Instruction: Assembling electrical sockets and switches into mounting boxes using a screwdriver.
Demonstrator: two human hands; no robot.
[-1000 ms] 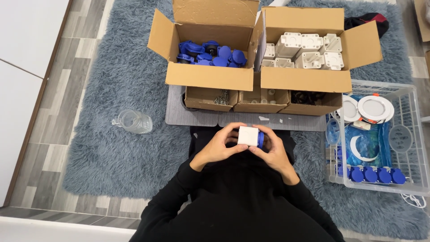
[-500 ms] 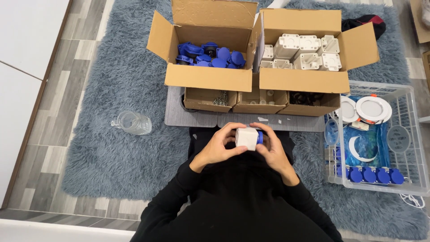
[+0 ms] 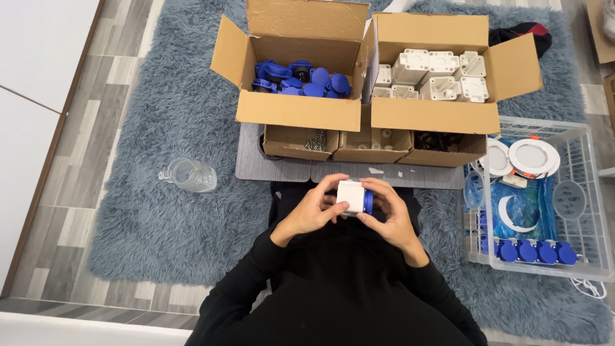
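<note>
Both hands hold one small white box-shaped housing with a blue part (image 3: 352, 196) on its right side, close in front of my body. My left hand (image 3: 314, 210) wraps its left side with the fingers on top. My right hand (image 3: 391, 214) cups the right side, next to the blue part. Ahead stand two open cardboard boxes: the left one (image 3: 298, 110) holds several blue parts (image 3: 301, 78), the right one (image 3: 435, 115) holds several white housings (image 3: 435, 74).
Three small open trays (image 3: 368, 144) with screws and small pieces sit on a grey mat (image 3: 256, 168). A clear glass jug (image 3: 189, 175) lies on the blue shaggy rug at left. A white wire basket (image 3: 592, 192) at right holds round white lamps and blue parts.
The white housing has turned slightly in my hands and sits a little lower and closer to me. Nothing else has moved.
</note>
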